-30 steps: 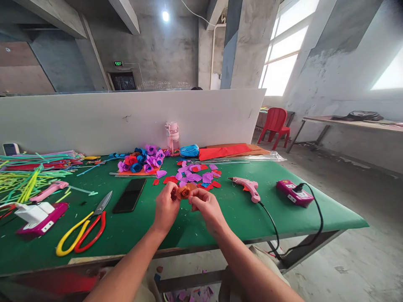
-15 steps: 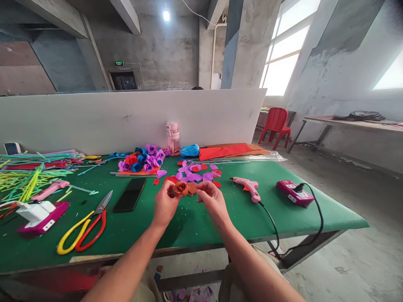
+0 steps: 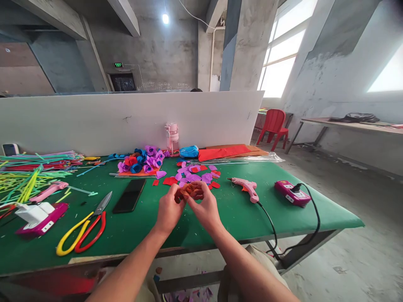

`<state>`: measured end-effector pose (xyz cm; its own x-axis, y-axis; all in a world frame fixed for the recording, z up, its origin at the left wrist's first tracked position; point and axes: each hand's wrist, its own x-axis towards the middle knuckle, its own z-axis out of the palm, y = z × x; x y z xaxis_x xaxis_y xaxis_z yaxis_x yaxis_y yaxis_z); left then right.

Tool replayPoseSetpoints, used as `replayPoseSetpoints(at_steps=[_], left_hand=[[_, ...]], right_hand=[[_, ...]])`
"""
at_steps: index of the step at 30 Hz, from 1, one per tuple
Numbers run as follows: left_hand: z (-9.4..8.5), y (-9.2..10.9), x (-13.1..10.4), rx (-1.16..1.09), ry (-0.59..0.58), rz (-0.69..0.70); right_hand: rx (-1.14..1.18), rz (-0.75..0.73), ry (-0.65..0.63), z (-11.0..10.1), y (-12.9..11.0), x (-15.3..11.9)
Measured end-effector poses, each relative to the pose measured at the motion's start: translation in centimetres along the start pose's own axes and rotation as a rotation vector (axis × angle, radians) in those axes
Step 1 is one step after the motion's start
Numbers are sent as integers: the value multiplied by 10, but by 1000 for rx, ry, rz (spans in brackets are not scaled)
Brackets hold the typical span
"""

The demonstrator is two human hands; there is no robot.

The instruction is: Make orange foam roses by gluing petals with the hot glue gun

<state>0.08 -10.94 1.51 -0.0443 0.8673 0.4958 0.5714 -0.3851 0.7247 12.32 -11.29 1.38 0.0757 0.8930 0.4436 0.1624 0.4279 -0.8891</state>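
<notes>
A brown paper flower (image 3: pixel 188 190) is held between both hands above the green table. My left hand (image 3: pixel 170 207) grips its left side with curled fingers. My right hand (image 3: pixel 203 205) wraps the right side, thumb and fingers pressed round the petals, so the flower's lower part is hidden. Just beyond the hands lie loose purple and red petals (image 3: pixel 207 178). Right of them rests a pink glue gun (image 3: pixel 247 188), its cord running off the table edge. A black phone (image 3: pixel 129 196) lies to the left of my left hand.
Scissors (image 3: pixel 91 228) with yellow and red handles lie at the left front. Finished flowers (image 3: pixel 151 161) are heaped at the back, near a pink bottle (image 3: pixel 172 136). Pipe cleaners (image 3: pixel 34 172) cover the far left. Purple power strips (image 3: pixel 291 193) sit at both sides. A white panel (image 3: pixel 126 119) stands behind.
My right hand has moved left, close against my left hand, and now closes round the flower. The brown petal piece that stuck out to the right is folded in or covered.
</notes>
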Motion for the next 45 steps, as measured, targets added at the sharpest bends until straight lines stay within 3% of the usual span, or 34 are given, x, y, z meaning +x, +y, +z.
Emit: replayPoseSetpoints(at_steps=[6,10,14,18,21,24,26,29,45], left_hand=[[2,-3,3,-401,-187,-107],[3,-8,8,-612,-144,-251],[5,-9,9,-660,-101,-294],[7,-5,6,-651,-86,-298],[8,-4,6,-633,-72,-301],[6,-6,7,-597,-25,-339],[5,-6,8,-570,-20,-346],[4,-6,7,-514,-46,-330],[2,-5,4,-352,-126,-284]], right_hand=[[63,-3,-21,-6,-1,3],[203,86,9,-9,7,7],[312,214,-114,-6,13,8],[389,216,-179,-3,14,7],[237,154,-70,-4,11,6],[-121,-67,79,-7,7,4],[-321,-228,89,-10,5,3],[-439,-361,54,-14,3,3],[-573,-442,32,-20,3,7]])
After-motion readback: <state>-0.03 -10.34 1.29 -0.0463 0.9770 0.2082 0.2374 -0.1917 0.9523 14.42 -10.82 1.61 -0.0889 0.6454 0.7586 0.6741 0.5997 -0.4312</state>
